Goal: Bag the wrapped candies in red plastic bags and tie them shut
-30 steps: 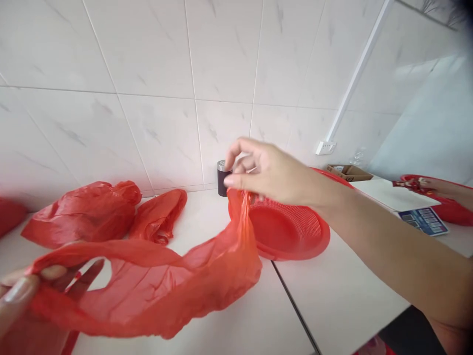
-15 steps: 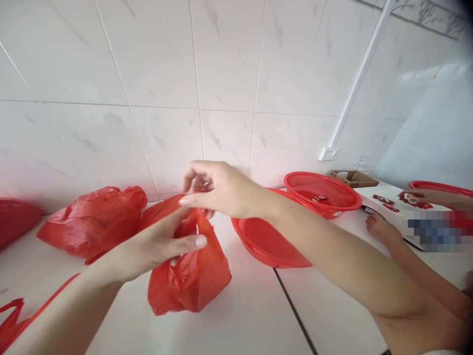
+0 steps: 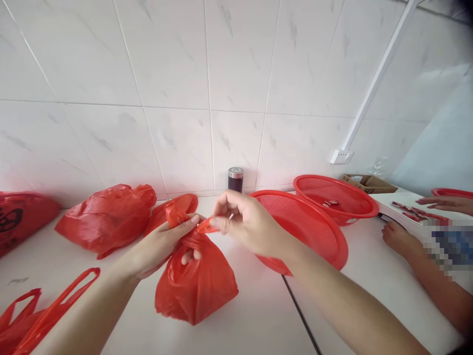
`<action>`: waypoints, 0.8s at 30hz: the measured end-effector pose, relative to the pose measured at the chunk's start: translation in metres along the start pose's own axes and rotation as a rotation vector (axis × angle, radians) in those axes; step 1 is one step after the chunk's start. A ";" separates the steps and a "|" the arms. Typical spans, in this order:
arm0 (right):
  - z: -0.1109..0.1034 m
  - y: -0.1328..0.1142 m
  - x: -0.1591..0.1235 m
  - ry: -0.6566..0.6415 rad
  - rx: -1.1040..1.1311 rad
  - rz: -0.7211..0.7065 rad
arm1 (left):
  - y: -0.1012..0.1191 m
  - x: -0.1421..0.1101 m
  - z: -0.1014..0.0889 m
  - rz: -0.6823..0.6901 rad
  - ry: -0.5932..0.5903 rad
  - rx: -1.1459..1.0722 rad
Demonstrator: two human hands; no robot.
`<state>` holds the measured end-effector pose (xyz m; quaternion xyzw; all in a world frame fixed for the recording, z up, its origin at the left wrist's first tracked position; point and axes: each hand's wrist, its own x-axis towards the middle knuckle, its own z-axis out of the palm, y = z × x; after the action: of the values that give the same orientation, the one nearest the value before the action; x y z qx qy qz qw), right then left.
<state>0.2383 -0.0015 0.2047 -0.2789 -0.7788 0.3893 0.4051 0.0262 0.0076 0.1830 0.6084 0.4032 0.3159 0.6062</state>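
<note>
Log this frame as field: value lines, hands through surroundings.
left hand: holds red bag by gathered neck
right hand: pinches a twisted end of it
red bag: bulges below the hands
left side: other red bags
right side: nearer red basket, farther red basket, cardboard box
back: silver-lidded dark container, tiled wall
others: co-worker's nearer hand, co-worker's farther hand, at right

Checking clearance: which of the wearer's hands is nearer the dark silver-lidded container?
Right. The right hand is in front of the container, hiding its base; the left hand is farther left. Both hold the red bag.
</note>
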 end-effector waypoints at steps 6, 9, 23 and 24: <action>0.021 0.004 -0.014 0.042 0.105 -0.017 | -0.004 -0.015 -0.011 0.046 -0.058 0.251; 0.031 0.036 -0.005 0.076 0.154 0.106 | -0.009 -0.015 -0.008 0.033 0.022 0.361; 0.044 0.060 -0.026 0.041 0.451 0.288 | -0.076 -0.016 0.017 0.460 0.450 0.802; 0.045 0.057 -0.030 0.039 0.390 0.268 | -0.084 -0.021 0.011 0.414 0.466 0.785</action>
<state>0.2229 -0.0104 0.1284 -0.3039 -0.6370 0.5770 0.4110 0.0171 -0.0212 0.1012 0.7712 0.4872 0.3812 0.1501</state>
